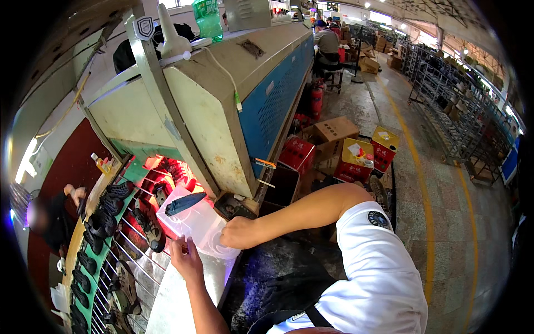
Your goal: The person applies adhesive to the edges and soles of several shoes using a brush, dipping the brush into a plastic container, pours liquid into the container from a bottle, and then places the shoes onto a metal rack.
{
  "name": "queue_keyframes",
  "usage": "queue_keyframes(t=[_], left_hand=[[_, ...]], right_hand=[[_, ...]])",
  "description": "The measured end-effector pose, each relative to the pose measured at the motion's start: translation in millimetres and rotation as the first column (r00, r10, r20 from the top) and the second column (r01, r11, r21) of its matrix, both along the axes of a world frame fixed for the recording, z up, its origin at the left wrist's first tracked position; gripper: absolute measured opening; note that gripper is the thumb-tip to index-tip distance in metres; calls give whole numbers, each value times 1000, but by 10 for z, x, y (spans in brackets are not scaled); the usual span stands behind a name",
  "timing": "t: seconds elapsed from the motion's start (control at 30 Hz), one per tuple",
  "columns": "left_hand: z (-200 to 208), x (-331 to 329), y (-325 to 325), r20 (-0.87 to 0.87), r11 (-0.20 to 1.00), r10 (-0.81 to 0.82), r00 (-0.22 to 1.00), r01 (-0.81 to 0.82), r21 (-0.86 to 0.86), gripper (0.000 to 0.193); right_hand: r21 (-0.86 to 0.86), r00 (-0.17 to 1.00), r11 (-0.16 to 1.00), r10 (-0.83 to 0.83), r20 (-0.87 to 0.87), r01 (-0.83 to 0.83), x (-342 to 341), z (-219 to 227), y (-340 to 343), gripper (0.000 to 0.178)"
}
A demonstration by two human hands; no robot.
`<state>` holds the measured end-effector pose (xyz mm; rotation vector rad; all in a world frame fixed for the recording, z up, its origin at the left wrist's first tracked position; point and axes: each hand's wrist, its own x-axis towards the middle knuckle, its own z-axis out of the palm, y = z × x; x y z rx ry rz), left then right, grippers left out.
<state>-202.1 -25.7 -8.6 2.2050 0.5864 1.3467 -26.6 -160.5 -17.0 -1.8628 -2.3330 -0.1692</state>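
Note:
A translucent plastic container [197, 225] stands at the end of the conveyor, bathed in red light. Across its far side lies a dark blue, textured shoe piece [185, 204]. My left hand [186, 260] is at the container's near edge, thumb and fingertips closed against the rim. At the container's right end, my right hand [238, 232] is curled into a fist. What that fist holds, if anything, is hidden. To the left, several shoes [147, 225] rest on the metal bars [143, 264] of the conveyor.
Black shoe parts [100, 222] line a green strip along the left. Behind stands a large beige and blue machine [222, 100]. A dark tray [236, 206] sits right of the container. Red cartons [354, 158] stand on the floor. Across the conveyor is another person's hand [75, 193].

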Motion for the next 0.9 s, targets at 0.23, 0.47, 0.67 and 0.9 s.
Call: queue_keyframes(t=[0.23,0.47,0.67,0.9], left_hand=[[13,13,-4,5,1000,-29,1000,29,-6,9],[42,-69,48,3,998,-38,999,38,-41,10],[-37,-127,166,-6,996,-61,998,61,-70,17],[-85,-604,35,33,975,5,999,2,-221,16]], right_hand=[[-23,980,998,-58,-190,54,-207,268,9,8],[120,970,993,13,-243,17,-268,468,128,16],[141,970,989,71,-232,-39,-188,1073,-48,15],[33,867,998,-28,-497,51,-294,948,-160,21]])
